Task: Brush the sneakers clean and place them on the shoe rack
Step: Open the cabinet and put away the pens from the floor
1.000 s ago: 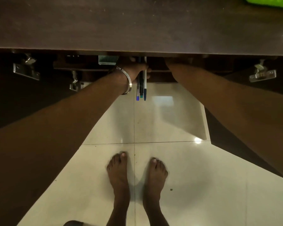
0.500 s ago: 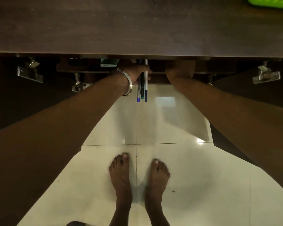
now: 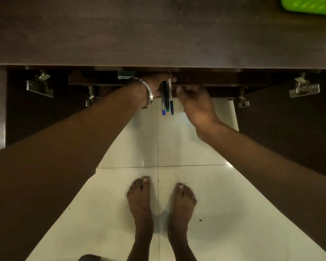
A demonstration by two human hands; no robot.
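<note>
Under the front edge of the dark worktop, the left hand had its grip curled round a bunch of pens, their capped ends hanging toward the floor. A metal bangle circled that wrist. Just beside the pens, the right hand hung with fingers loosely bent, holding nothing, fingertips near the shelf edge inside the open cupboard. Open cupboard doors stood at either side, their steel hinges showing. A green basket sat on the worktop's far right corner. Bare feet stood on the white tiled floor. No sneakers or brush could be seen.
</note>
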